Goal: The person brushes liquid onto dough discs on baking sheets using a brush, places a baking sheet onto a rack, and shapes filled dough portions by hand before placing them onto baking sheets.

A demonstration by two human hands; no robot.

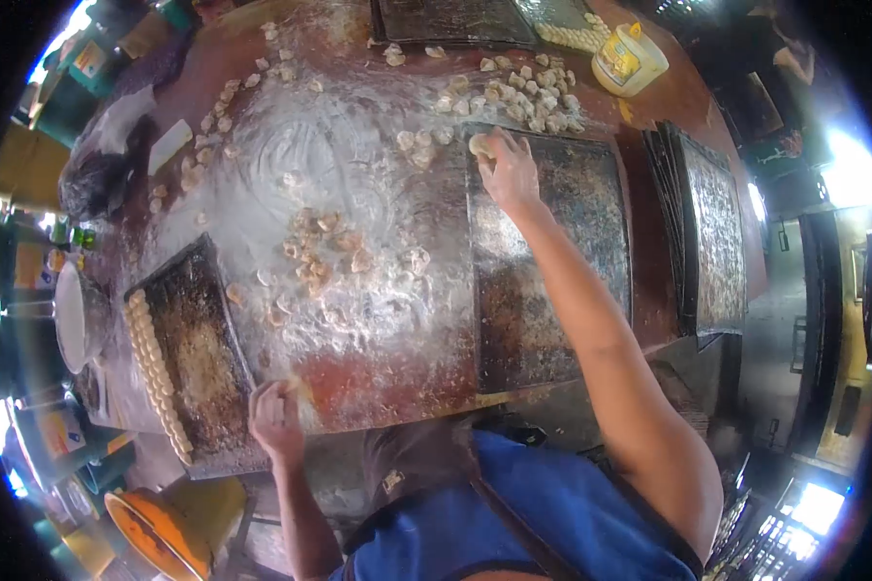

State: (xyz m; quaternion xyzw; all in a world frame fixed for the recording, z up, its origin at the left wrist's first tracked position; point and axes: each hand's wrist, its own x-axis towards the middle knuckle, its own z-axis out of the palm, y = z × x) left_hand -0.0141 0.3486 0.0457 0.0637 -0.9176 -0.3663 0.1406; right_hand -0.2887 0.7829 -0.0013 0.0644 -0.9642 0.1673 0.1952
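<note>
My right hand (pixel 510 172) reaches over the far left corner of a dark metal tray (pixel 552 252), its fingers round a pale dough piece (pixel 479 144). Near the table's front edge, my left hand (pixel 277 418) is curled beside another dark tray (pixel 199 349); what its fingers hold, if anything, is hidden. Rows of small dough pieces (pixel 151 363) line that tray's left side. On the floured table (pixel 349 387) lie a cluster of dough pieces (pixel 325 247) in the middle and a larger pile (pixel 533 92) beyond the right-hand tray.
A white and yellow tub (pixel 630 60) stands at the far right. Stacked trays (pixel 712 232) lean at the right edge, and more trays (pixel 455 19) lie at the back. A black plastic bag (pixel 99 174) and a white bowl (pixel 76 315) are at the left.
</note>
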